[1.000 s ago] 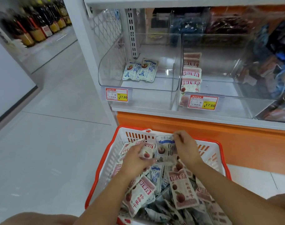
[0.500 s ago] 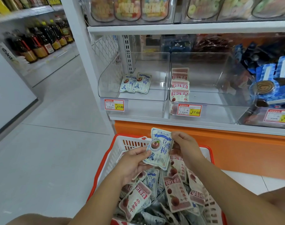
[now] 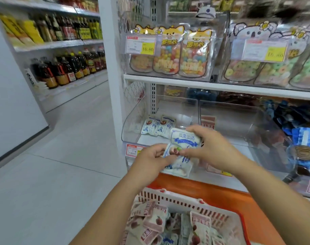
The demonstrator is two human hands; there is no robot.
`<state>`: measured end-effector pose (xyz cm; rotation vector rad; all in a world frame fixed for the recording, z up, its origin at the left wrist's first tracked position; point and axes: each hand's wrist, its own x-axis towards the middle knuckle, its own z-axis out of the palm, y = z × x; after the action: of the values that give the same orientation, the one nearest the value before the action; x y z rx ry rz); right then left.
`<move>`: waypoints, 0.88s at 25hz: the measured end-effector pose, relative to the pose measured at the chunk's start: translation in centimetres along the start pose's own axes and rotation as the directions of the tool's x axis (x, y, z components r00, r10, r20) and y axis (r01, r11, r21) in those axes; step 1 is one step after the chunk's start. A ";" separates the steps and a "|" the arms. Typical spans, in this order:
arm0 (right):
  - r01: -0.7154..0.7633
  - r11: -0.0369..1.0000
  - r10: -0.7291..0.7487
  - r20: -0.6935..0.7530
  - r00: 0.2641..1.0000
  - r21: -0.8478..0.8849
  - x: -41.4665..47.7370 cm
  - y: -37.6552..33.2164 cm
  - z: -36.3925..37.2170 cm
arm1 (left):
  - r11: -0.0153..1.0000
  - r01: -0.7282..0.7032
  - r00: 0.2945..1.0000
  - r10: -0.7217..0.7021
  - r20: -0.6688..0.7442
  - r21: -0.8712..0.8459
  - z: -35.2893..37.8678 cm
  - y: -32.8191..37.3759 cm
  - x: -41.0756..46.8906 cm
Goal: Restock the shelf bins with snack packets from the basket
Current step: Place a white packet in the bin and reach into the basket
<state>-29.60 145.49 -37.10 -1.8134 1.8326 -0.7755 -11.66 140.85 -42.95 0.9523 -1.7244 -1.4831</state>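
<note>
Blue-and-white plum packet [image 3: 181,152] pinched at both ends, left hand [image 3: 151,160] at 8 o'clock, right hand [image 3: 206,147] at 2, raised over the basket [image 3: 177,200] toward the clear left bin [image 3: 133,126] at 12 holding two matching packets [image 3: 157,126], evidently to sort like with like.

Basket [image 3: 186,200] lowest and nearest, packets [image 3: 150,225] piled in it. Above and behind it, two shelf bins side by side: left bin [image 3: 133,124] with two packets [image 3: 157,127] lying inside, right bin [image 3: 239,121] beside it. Before the bins, one packet [image 3: 181,156] between left hand [image 3: 150,160] and right hand [image 3: 210,147]. Bottles [image 3: 67,68] shelved far left, across the aisle.
</note>
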 end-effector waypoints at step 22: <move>0.002 0.295 0.000 0.002 1.000 -0.955 28.8 9.9 0.5 | 0.601 0.639 0.737 -0.657 0.159 -0.480 -0.2 -4.2 24.7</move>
<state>-37.74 116.55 -41.95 -2.4108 2.5531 0.6146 -23.75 119.14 -46.48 1.3660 -0.8512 -2.2227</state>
